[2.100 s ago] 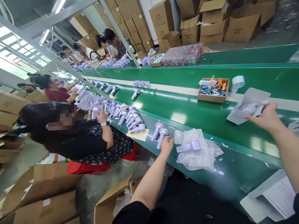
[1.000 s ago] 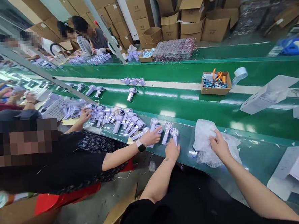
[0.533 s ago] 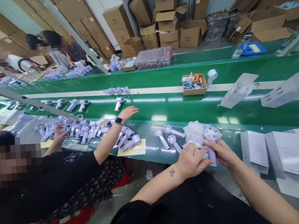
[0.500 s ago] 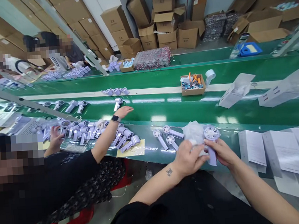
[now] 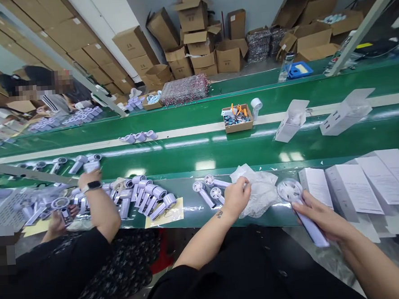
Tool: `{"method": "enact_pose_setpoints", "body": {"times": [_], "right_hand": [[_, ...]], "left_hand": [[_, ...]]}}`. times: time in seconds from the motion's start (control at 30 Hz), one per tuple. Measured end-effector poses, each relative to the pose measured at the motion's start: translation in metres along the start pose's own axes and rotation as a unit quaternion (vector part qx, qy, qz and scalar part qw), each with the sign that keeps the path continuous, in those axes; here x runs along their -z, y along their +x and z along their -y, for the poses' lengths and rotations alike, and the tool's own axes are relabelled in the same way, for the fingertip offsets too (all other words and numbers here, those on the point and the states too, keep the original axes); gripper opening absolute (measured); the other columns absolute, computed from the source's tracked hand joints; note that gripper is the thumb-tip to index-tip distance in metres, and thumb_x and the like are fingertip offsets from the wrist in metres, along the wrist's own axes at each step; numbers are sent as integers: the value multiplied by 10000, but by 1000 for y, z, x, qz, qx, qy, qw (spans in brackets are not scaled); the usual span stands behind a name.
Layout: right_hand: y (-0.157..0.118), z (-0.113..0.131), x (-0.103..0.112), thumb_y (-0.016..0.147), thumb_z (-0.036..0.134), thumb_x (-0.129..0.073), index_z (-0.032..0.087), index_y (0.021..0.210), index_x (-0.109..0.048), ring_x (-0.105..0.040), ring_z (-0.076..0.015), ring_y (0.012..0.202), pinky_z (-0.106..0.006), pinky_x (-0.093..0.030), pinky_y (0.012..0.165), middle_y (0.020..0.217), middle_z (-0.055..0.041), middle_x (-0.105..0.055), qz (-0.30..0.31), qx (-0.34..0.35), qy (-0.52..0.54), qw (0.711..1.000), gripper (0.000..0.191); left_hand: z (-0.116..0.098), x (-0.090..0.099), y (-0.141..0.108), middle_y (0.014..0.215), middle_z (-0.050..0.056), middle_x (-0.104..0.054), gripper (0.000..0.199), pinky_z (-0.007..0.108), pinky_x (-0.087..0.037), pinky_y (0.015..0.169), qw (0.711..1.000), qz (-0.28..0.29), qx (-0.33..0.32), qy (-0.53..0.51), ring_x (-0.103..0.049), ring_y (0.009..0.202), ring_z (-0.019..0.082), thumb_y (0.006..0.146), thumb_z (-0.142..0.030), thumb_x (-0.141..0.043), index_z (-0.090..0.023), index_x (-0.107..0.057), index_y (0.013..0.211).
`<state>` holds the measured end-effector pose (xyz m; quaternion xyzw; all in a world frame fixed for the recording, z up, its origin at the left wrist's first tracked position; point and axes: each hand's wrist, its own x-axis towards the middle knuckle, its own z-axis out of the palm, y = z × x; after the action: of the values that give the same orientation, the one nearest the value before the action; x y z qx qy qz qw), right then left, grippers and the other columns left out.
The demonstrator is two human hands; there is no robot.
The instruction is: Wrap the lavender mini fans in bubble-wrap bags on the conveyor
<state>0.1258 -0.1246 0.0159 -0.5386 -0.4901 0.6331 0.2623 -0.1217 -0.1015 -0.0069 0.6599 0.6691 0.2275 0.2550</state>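
Note:
My right hand (image 5: 320, 214) is wrapped round the handle of a lavender handheld fan (image 5: 312, 226). The fan is tilted, its round head up to the left and its handle end down to the right. Beside a loose heap of clear plastic bags (image 5: 261, 193), my left hand (image 5: 236, 197) has bent fingers somewhat apart, with nothing visible in them. Several similar fans (image 5: 205, 195) lie on the green bench (image 5: 190, 215) just left of that hand, which partly hides one of them.
Open white boxes with printed sheets (image 5: 352, 189) stand at right. Beyond runs a green conveyor (image 5: 173, 158), with a carton of tools and parts (image 5: 239, 126) and upright white boxes (image 5: 292, 121) past it. At left, a co-worker's arm (image 5: 103, 200) reaches over many fans (image 5: 151, 195).
My hands have moved apart: the right carries the fan rightward and tilts it, the left has let go and shifted left. The co-worker's reaching hand has moved left and now holds a fan.

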Motion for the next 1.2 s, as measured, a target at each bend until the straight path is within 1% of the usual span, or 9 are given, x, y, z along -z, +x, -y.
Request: {"method": "enact_pose_setpoints", "body": {"times": [0.1, 0.2, 0.37, 0.53, 0.63, 0.77, 0.9, 0.97, 1.2], "right_hand": [[-27, -5, -11, 751, 446, -662, 299, 1371, -286, -642, -219, 749, -366, -536, 661, 899, -57, -646, 104, -69, 166, 978, 740], [-36, -7, -31, 808, 458, -600, 270, 1291, -367, -640, -239, 892, -375, -522, 721, 1022, -96, -644, 124, -93, 300, 941, 568], [-26, -18, -44, 865, 392, -541, 229, 1074, -549, -607, -165, 775, -271, -503, 573, 988, -78, -644, 54, -97, 386, 916, 265], [-26, -31, -37, 756, 310, -699, 283, 1143, -497, -610, -168, 814, -306, -516, 698, 937, -27, -636, 45, -118, 413, 902, 437], [-26, -32, -34, 696, 269, -751, 281, 1185, -481, -593, -144, 747, -308, -510, 698, 905, -9, -617, 67, -111, 403, 906, 559], [-22, -28, -39, 727, 252, -735, 268, 1227, -446, -562, -115, 731, -262, -493, 665, 910, -3, -602, -10, -79, 318, 945, 577], [-20, -30, -54, 722, 248, -746, 256, 1195, -446, -554, -101, 759, -212, -465, 685, 821, 23, -602, -73, -43, 297, 951, 560], [-20, -33, -61, 708, 256, -758, 263, 1174, -448, -549, -90, 714, -206, -467, 649, 812, 32, -601, -96, -50, 308, 945, 559], [-19, -27, -67, 697, 321, -762, 285, 1176, -409, -556, -90, 620, -240, -517, 586, 781, 48, -582, -110, -118, 313, 936, 596]], "left_hand": [[-10, -11, -1, 719, 17, -637, 190, 262, -436, 699, 997, -20, -71, -28, -590, 713, 163, 865, -308, -470, -223, -635, 906], [-17, -22, -4, 778, 48, -642, 179, 261, -437, 735, 985, -31, -121, -118, -571, 761, 156, 848, -290, -517, -188, -663, 825], [-20, -33, -7, 720, 37, -628, 183, 244, -427, 648, 943, 20, -14, -333, -537, 670, 127, 798, -293, -591, -141, -693, 802], [-24, -35, -7, 663, 17, -620, 287, 231, -415, 601, 880, 108, 59, -458, -507, 595, 102, 765, -375, -635, -113, -700, 861], [-27, -29, -7, 676, 34, -633, 266, 247, -429, 651, 916, 108, -26, -386, -533, 658, 123, 803, -370, -602, -132, -717, 831], [-29, -19, -11, 632, 43, -587, 258, 258, -413, 611, 957, 17, -225, -183, -500, 632, 133, 878, -291, -495, -146, -707, 901], [-24, -23, -21, 662, 46, -525, 215, 263, -404, 570, 930, -100, -345, -74, -468, 620, 139, 869, -215, -479, -114, -652, 945], [-18, -27, -25, 662, 35, -486, 191, 262, -397, 557, 915, -122, -382, -36, -453, 615, 139, 864, -193, -479, -119, -631, 953], [-8, -32, -17, 636, 7, -416, 174, 277, -386, 560, 862, -54, -500, 59, -427, 623, 148, 865, -162, -437, -134, -584, 955]]}}
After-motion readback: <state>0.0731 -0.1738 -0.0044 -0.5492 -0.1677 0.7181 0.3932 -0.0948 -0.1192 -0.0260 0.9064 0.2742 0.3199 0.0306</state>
